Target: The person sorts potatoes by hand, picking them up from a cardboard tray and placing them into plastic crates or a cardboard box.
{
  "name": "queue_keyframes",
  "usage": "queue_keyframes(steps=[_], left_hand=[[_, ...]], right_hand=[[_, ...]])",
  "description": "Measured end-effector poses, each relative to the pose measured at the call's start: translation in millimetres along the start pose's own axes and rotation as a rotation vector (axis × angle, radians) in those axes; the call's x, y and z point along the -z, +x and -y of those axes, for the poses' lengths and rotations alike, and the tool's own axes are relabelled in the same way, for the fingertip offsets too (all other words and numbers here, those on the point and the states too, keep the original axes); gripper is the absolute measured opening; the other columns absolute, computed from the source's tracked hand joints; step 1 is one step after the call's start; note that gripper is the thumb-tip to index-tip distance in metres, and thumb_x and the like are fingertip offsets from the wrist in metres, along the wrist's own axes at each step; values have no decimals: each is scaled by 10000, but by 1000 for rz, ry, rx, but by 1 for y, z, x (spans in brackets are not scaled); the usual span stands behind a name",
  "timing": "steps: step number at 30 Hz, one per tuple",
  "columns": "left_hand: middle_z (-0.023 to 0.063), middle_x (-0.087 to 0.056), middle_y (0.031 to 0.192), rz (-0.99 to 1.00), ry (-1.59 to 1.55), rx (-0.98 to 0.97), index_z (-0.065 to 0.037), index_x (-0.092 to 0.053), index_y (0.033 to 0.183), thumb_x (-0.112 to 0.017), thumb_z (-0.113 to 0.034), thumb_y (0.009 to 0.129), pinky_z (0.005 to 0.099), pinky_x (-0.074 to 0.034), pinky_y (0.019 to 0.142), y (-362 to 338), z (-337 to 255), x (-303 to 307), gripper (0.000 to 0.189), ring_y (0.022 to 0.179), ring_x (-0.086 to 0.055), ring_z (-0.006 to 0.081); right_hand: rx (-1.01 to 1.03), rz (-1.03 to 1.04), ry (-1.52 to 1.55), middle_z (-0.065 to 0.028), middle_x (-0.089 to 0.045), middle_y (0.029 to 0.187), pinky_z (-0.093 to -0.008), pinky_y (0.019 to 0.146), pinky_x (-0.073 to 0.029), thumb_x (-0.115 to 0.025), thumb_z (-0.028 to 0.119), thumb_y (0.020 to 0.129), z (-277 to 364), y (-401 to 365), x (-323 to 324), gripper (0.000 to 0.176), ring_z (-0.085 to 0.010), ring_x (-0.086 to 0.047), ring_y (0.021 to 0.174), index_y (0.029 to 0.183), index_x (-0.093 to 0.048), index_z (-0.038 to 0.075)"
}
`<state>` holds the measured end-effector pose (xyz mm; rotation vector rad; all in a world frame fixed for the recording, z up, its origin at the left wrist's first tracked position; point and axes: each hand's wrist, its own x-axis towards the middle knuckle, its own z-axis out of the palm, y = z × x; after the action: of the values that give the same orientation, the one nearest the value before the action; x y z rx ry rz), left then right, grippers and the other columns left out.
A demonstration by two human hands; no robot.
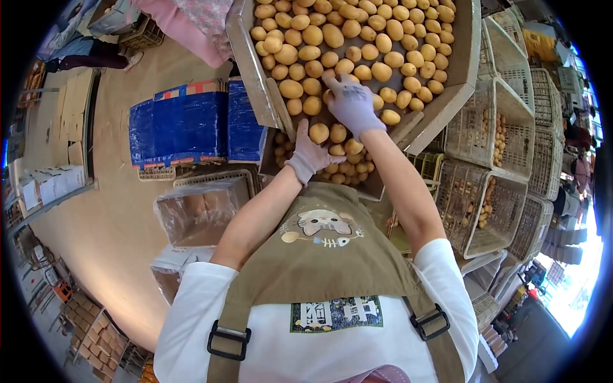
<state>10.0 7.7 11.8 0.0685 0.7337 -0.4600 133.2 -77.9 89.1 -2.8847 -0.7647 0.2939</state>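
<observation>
Many round yellow potatoes (332, 35) lie spread over a tray with raised wooden sides (440, 115). My right hand (352, 103), in a pale glove, reaches over the tray among the potatoes, its fingertips touching them. At the tray's near opening is my left hand (308, 153), also gloved, its thumb and fingers apart around the potatoes there. Below the opening, more potatoes (348, 169) fill a box just in front of my apron. No potato is clearly gripped in either hand.
Stacked plastic crates (491, 210) stand at the right, some holding potatoes. On the left are blue-wrapped boxes (179, 127) and a plastic-lined box (201, 207). Another person's legs (96, 56) show at the upper left. Pink patterned cloth (191, 29) hangs beside the tray.
</observation>
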Motion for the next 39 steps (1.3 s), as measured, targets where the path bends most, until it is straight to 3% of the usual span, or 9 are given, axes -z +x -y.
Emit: queue_keyframes(steps=[6, 11, 19, 25, 28, 32, 34, 36, 39], left_hand=[[102, -157, 1615, -49, -77, 47, -195, -224, 1553, -438, -763, 855, 756, -166, 1096, -4, -6, 0, 925, 1489, -163, 366], [127, -290, 1561, -57, -166, 55, -175, -296, 1523, -444, -753, 864, 710, -283, 1086, 5, -6, 7, 889, 1437, -278, 374], [162, -326, 1518, -26, -262, 89, -147, -286, 1505, -437, -753, 878, 647, -386, 1062, 19, 8, 8, 885, 1370, -374, 403], [161, -313, 1519, -45, -243, 94, -156, -270, 1514, -460, -742, 873, 634, -426, 1035, 3, -1, 1, 890, 1365, -372, 410], [113, -283, 1548, 19, -196, 64, -181, -310, 1505, -471, -739, 865, 634, -407, 1042, -2, -5, 3, 864, 1388, -348, 386], [71, -289, 1565, 96, -140, 42, -207, -302, 1514, -431, -749, 873, 674, -369, 1051, 7, -1, 10, 849, 1422, -309, 394], [93, -313, 1552, 166, -75, 33, -192, -299, 1514, -419, -752, 875, 685, -380, 1045, 11, 0, 5, 858, 1398, -331, 431], [108, -299, 1555, 146, -130, 46, -187, -296, 1512, -422, -738, 878, 695, -335, 1073, 12, 3, 0, 849, 1402, -301, 461], [171, -239, 1559, 117, -222, 95, -158, -226, 1528, -452, -751, 856, 689, -323, 1088, 15, 2, 5, 924, 1400, -264, 490]], right_hand=[[-193, 452, -140, -130, -600, 1260, -500, 878, -516, -542, 275, 942, 6, 30, 8, 450, -297, -637, 1121, 1390, -506, 254], [-51, 0, 170, -150, -618, 1186, -438, 862, -527, -579, 340, 906, -33, -7, -23, 389, -359, -640, 1036, 1262, -581, 183], [-198, 271, -72, -158, -552, 1278, -542, 891, -493, -534, 379, 939, 10, 6, -2, 481, -312, -626, 1108, 1396, -496, 234], [-116, -4, 293, -195, -574, 1130, -473, 834, -522, -607, 355, 903, -6, -1, -4, 356, -367, -647, 978, 1240, -606, 242], [163, -395, 338, -132, -635, 974, -409, 766, -551, -710, 136, 792, -54, -48, 34, 369, -306, -652, 888, 1153, -666, 201], [-751, -928, -123, -198, -611, 1241, -396, 1002, -502, -685, 142, 865, -168, -98, 82, 399, -321, -600, 1126, 1258, -632, 95], [-325, -906, -150, -169, -633, 1211, -394, 980, -506, -642, 150, 897, -154, -89, 92, 379, -295, -619, 1095, 1270, -621, 92], [-177, -560, 400, -140, -653, 1186, -400, 920, -524, -629, 149, 879, -112, -58, 62, 388, -297, -646, 1054, 1264, -620, 100], [-13, -43, 79, -159, -625, 1197, -444, 850, -531, -556, 103, 854, -15, -9, 37, 434, -339, -663, 1003, 1283, -594, 154]])
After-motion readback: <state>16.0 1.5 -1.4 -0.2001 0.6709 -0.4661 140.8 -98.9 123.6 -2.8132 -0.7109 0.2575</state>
